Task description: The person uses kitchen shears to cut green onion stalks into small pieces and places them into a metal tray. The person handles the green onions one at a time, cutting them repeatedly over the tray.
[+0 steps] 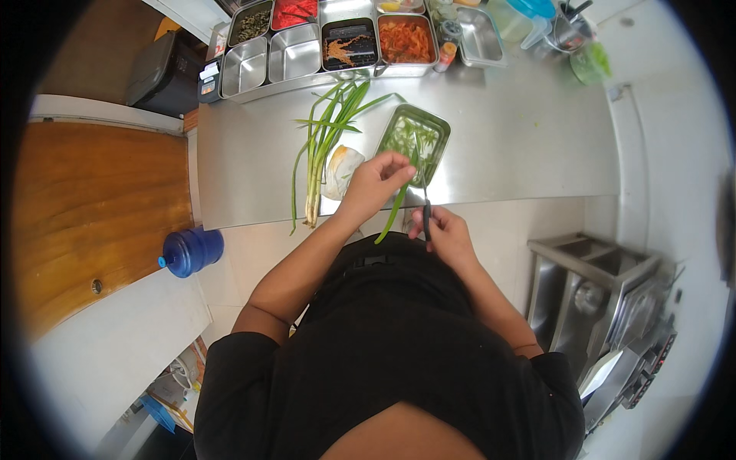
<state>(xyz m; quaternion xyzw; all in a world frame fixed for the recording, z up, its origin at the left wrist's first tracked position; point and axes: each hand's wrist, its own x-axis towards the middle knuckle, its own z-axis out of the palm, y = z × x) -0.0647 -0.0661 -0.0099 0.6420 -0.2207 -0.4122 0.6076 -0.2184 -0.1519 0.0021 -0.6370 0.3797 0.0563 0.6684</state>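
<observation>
My left hand (pixel 384 178) pinches a long green onion leaf (pixel 392 215) near the front edge of the steel counter. Black-handled scissors (pixel 426 218) are in my right hand (pixel 448 230), their blades pointing up past the leaf. Just beyond both hands sits a rectangular steel container (pixel 446 135) with liquid and green pieces in it. A bunch of green onions (pixel 322 146) lies left of my left hand, its root ends at the counter's edge. Between the bunch and that hand is a crumpled white wrapping (pixel 339 172), partly hidden by the hand.
Steel pans, one of them with kimchi (pixel 404 43), line the back of the steel counter (pixel 517 149). A small bottle (pixel 445 56) and an empty steel tray (pixel 482 37) stand beside them. A blue water jug (pixel 192 251) lies on the floor at left.
</observation>
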